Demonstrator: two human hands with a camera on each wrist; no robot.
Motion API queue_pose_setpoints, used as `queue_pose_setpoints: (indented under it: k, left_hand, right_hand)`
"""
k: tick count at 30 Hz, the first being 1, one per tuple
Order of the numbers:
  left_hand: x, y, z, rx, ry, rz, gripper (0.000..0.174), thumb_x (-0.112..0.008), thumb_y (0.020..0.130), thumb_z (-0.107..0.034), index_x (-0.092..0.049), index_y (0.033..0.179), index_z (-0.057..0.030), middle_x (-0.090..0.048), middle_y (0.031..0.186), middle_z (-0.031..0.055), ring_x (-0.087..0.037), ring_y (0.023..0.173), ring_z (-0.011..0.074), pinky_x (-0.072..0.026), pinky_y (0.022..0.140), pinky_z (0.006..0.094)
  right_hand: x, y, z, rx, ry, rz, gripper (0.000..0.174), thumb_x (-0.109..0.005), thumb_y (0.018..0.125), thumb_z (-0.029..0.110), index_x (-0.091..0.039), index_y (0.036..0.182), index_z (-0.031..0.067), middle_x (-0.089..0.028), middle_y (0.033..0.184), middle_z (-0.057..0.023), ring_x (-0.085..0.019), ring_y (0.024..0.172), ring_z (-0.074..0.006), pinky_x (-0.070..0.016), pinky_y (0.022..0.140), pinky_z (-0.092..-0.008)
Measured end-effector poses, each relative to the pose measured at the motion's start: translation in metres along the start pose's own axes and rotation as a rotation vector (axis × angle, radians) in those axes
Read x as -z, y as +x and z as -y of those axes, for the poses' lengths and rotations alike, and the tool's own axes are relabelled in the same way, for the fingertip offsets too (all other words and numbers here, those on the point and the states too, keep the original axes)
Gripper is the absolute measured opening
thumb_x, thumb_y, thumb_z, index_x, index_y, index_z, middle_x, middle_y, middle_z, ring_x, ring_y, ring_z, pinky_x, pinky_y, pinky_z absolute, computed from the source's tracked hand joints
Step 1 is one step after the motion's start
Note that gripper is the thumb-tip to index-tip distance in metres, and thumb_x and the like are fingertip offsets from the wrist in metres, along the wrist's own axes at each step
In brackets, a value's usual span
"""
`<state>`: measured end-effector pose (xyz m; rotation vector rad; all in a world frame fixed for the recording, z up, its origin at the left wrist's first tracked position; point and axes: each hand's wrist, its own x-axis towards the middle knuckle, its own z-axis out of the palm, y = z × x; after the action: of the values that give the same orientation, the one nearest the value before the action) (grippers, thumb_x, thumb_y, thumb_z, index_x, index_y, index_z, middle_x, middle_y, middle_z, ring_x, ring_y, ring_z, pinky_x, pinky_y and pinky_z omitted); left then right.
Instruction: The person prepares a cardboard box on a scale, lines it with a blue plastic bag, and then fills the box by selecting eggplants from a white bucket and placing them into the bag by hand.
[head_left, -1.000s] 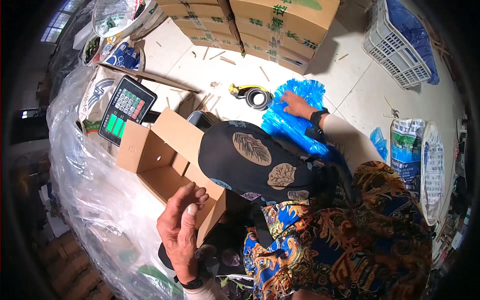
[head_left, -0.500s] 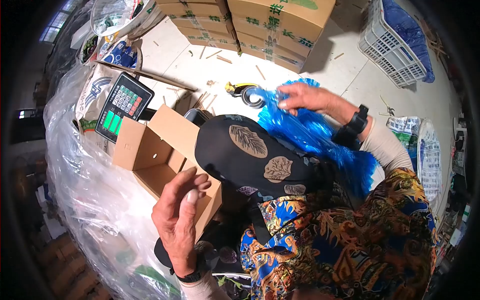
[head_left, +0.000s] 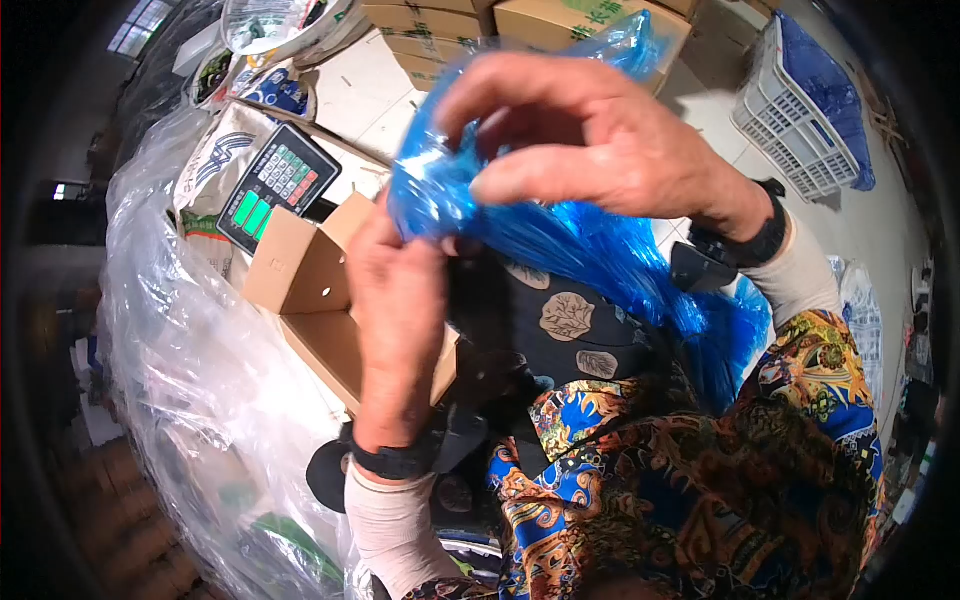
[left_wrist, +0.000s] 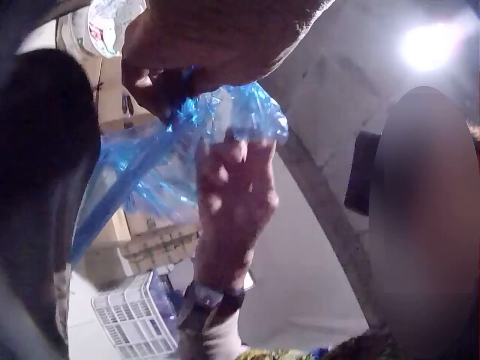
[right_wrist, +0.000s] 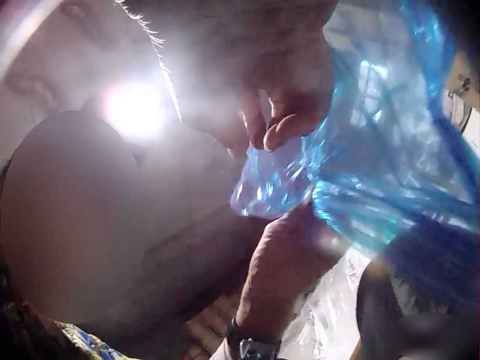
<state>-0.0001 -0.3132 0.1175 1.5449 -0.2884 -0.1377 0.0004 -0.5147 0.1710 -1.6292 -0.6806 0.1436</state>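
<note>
A thin, shiny blue plastic bag (head_left: pixel 430 195) is bunched up in front of the person's chest, with both hands on it. The right hand (head_left: pixel 620 150), thumb and fingers bent toward each other, pinches its gathered part; the right wrist view shows the fingertips on the crumpled film (right_wrist: pixel 274 180). Just below, the left hand (head_left: pixel 395 310) grips the near edge of the bag, its fingertips partly hidden by the plastic. More blue film (head_left: pixel 570 245) trails over the patterned trouser leg (head_left: pixel 570 315). An open cardboard box (head_left: pixel 335 345) sits beside the left forearm, partly covered by it.
A scale display (head_left: pixel 280 185) with green screens stands behind the box. Printed cartons (head_left: pixel 430 40) are stacked at the back. A white plastic crate (head_left: pixel 795 125) lined with blue is at the right. Clear plastic sheeting (head_left: pixel 190 380) spreads along the left.
The right hand lifted the blue bag from the floor pile and brought it up and toward the left. The left hand rose from over the box to take hold of the bag.
</note>
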Motion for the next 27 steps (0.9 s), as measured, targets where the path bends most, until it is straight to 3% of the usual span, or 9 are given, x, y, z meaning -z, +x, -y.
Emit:
queue_pose_setpoints:
  k: [3,4,7,11,17,19,21,25,27]
  left_hand:
    - [0.049,0.007,-0.015,-0.158,0.177,-0.158,0.025,-0.056,0.093,-0.008,-0.06,0.117,-0.0013,-0.064,0.104,0.0051,-0.059,0.088,0.0095,-0.0492,0.077,0.0267]
    - [0.055,0.005,-0.03,0.007,-0.336,-0.314,0.026,-0.056,0.093,-0.01,-0.059,0.118,-0.003,-0.064,0.106,0.0067,-0.061,0.093,0.0141,-0.0501,0.085,0.0311]
    - [0.113,0.007,-0.041,-0.115,-0.581,-0.341,0.025,-0.06,0.092,-0.017,-0.061,0.113,-0.004,-0.065,0.102,0.008,-0.063,0.086,0.0178,-0.0507,0.09,0.04]
    - [0.178,0.003,-0.056,-0.234,-0.712,-0.278,0.025,-0.062,0.091,-0.016,-0.062,0.111,-0.0015,-0.066,0.112,0.0123,-0.063,0.103,0.0274,-0.0489,0.095,0.0485]
    - [0.242,-0.029,-0.076,-0.275,-0.706,-0.366,0.026,-0.059,0.093,-0.017,-0.061,0.112,0.0017,-0.066,0.112,0.0142,-0.062,0.104,0.0269,-0.0476,0.098,0.045]
    - [0.24,-0.036,-0.081,-0.262,-0.75,-0.394,0.025,-0.057,0.095,-0.017,-0.06,0.112,0.0017,-0.066,0.113,0.0135,-0.062,0.103,0.0256,-0.0458,0.099,0.0424]
    - [0.238,-0.036,-0.086,-0.266,-0.732,-0.518,0.024,-0.056,0.096,-0.015,-0.059,0.112,0.0019,-0.065,0.114,0.0134,-0.062,0.104,0.0253,-0.0459,0.099,0.0423]
    - [0.269,-0.045,-0.088,-0.303,-0.934,-0.329,0.02,-0.054,0.095,-0.01,-0.06,0.111,0.0006,-0.065,0.113,0.0135,-0.062,0.103,0.0244,-0.0465,0.099,0.042]
    - [0.284,-0.054,-0.097,-0.369,-0.962,-0.313,0.018,-0.054,0.096,-0.01,-0.062,0.108,0.0002,-0.066,0.111,0.0126,-0.062,0.101,0.0238,-0.0472,0.099,0.041]
  right_hand:
    - [0.012,-0.014,-0.004,-0.111,-0.061,-0.041,0.019,-0.067,0.087,0.009,-0.06,0.103,0.0015,-0.06,0.096,-0.002,-0.058,0.092,-0.0097,-0.0482,0.08,-0.0257]
    - [0.013,-0.019,-0.017,-0.168,-0.086,-0.051,0.019,-0.07,0.086,0.012,-0.062,0.099,0.0018,-0.059,0.091,-0.0004,-0.056,0.085,-0.0077,-0.0467,0.076,-0.0239]
    - [0.015,-0.022,-0.047,-0.406,-0.282,0.082,0.041,-0.079,0.077,0.025,-0.062,0.106,0.0028,-0.058,0.089,-0.002,-0.052,0.069,-0.0072,-0.0424,0.06,-0.0239]
    - [-0.003,-0.003,-0.071,-0.302,-0.635,0.312,0.07,-0.079,0.071,0.04,-0.054,0.122,-0.0006,-0.062,0.105,-0.0181,-0.061,0.096,-0.0233,-0.049,0.078,-0.0361]
    - [0.007,0.059,-0.083,-0.605,-0.198,0.458,0.071,-0.078,0.074,0.038,-0.053,0.131,0.0043,-0.065,0.109,-0.0119,-0.063,0.093,-0.0193,-0.0502,0.081,-0.0325]
    - [-0.013,0.083,-0.075,-0.442,-0.467,0.485,0.067,-0.076,0.077,0.039,-0.053,0.13,0.0051,-0.065,0.111,-0.0102,-0.063,0.085,-0.0184,-0.0512,0.068,-0.0302]
    - [-0.04,0.112,-0.079,-0.23,-0.546,0.571,0.068,-0.075,0.076,0.041,-0.053,0.129,0.0051,-0.066,0.11,-0.0122,-0.064,0.087,-0.0234,-0.0516,0.073,-0.0349]
    - [-0.118,0.16,-0.09,-0.101,-0.954,0.767,0.066,-0.076,0.075,0.039,-0.052,0.128,0.0081,-0.064,0.105,-0.0163,-0.062,0.093,-0.0303,-0.0493,0.081,-0.0395]
    - [-0.129,0.154,-0.101,-0.062,-0.503,0.644,0.045,-0.071,0.08,0.026,-0.056,0.118,0.0058,-0.064,0.098,-0.017,-0.062,0.09,-0.0309,-0.0486,0.077,-0.0398]
